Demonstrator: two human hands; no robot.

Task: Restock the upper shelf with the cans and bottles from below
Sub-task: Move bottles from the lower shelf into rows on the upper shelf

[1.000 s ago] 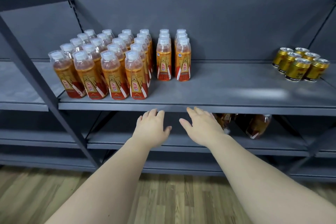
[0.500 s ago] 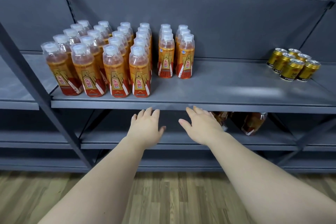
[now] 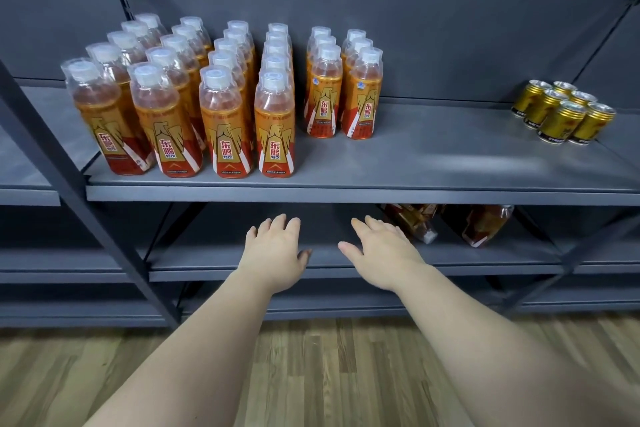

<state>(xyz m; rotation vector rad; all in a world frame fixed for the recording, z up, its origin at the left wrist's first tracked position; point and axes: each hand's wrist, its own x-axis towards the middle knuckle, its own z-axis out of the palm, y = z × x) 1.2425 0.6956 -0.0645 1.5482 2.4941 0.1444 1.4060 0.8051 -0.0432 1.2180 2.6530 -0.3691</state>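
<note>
lower bottles [image 3: 485,224]: upper parts hidden behind shelf [image 3: 415,196] front edge; count unclear; left one partly covered by right hand [image 3: 382,253]
rear bottles [image 3: 277,31]: only caps show behind front rows
cans [image 3: 562,114]: back ones mostly hidden; print too small to read
forearms [image 3: 194,357]: cut off by bottom edge
shelf right end: cut off by picture edge

Bare shelf [image 3: 450,163] between bottles [image 3: 221,107], cans [image 3: 564,113]

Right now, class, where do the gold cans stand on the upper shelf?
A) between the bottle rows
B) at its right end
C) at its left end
B: the gold cans cluster at the right end of the upper shelf, apart from the bottles on its left.
</note>
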